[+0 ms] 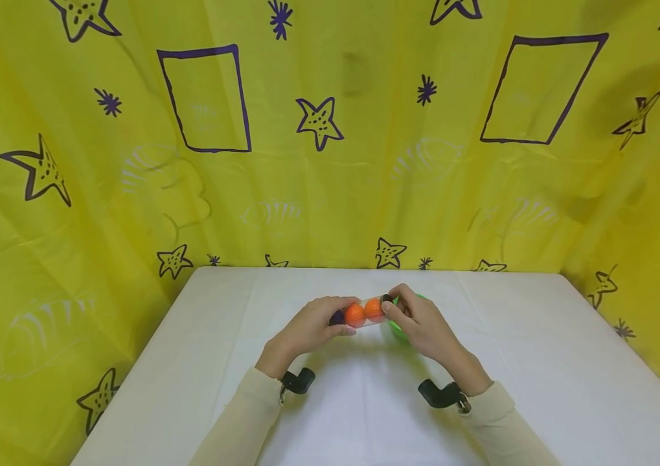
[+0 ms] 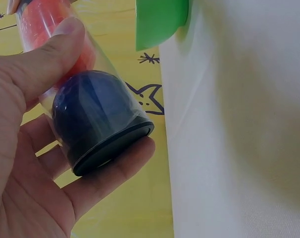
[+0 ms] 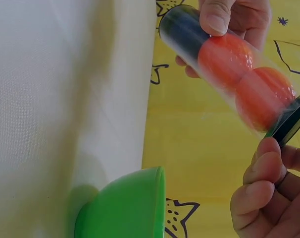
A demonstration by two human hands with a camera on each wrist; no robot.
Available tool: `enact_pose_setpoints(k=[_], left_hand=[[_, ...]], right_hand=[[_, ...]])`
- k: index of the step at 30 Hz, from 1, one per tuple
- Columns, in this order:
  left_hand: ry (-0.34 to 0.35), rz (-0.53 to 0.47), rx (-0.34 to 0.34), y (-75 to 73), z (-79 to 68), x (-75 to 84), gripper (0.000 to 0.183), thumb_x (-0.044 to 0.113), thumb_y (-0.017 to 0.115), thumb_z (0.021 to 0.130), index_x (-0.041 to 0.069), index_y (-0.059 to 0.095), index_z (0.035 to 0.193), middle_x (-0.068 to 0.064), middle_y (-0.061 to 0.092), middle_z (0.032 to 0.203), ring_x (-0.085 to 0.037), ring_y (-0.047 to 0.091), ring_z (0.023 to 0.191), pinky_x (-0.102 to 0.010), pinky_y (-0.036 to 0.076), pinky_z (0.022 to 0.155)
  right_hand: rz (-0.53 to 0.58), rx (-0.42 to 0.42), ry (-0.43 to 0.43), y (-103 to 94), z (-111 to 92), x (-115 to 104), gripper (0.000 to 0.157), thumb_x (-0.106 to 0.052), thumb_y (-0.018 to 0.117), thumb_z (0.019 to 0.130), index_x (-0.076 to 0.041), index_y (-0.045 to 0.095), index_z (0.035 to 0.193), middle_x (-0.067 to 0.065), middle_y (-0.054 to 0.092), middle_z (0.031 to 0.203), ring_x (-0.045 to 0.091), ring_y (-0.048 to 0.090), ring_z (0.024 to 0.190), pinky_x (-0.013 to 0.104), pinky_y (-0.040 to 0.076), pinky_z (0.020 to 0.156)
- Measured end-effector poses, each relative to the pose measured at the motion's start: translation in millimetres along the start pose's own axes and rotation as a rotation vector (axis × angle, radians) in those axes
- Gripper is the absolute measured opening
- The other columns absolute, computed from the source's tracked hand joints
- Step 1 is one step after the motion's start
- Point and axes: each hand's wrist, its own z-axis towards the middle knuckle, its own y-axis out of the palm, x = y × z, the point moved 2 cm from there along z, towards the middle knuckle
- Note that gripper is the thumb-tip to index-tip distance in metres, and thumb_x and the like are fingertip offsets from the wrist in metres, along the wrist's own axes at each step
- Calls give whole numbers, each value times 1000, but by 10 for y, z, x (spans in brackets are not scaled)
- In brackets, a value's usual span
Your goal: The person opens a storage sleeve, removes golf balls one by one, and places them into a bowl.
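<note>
A clear plastic tube (image 3: 257, 59) spans the gap between both hands above the table, tilted slightly up to the right in the head view. Inside sit two orange balls (image 3: 225, 60) and a dark blue ball (image 2: 93, 106). My left hand (image 1: 319, 320) grips the blue-ball end, thumb along the side, a finger against the black base (image 2: 113, 148). At the opposite end, my right hand (image 1: 421, 323) pinches the black cap (image 3: 291, 121) between thumb and fingers. Whether that cap is fully seated cannot be told.
Behind the right hand, a green bowl (image 3: 123, 208) stands on the white-covered table (image 1: 330, 414), partly hidden in the head view. A yellow curtain (image 1: 330, 188) with dark star drawings hangs behind the table and along its sides.
</note>
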Motion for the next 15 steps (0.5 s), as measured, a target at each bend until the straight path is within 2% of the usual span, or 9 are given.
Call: enact_pose_setpoints(k=[6,15], left_hand=[[11,24,-12,5,4,-17,51,21,79,90,15,62,138,-1,70,127,-19,64,114,-44,50,106],[-5,16,-31,5,2,-44,54,21,79,89,16,62,140,-2,70,131,-19,64,118,-43,49,109]], right_hand=[[-16,-13,-39,7,1,26,26,-31,56,105,-7,59,117,-3,52,72,12,46,65,24,37,57],[-51,-12,-54,14,9,24,25,-29,58,104,-8,60,118,-4,52,72,11,46,64,24,39,58]])
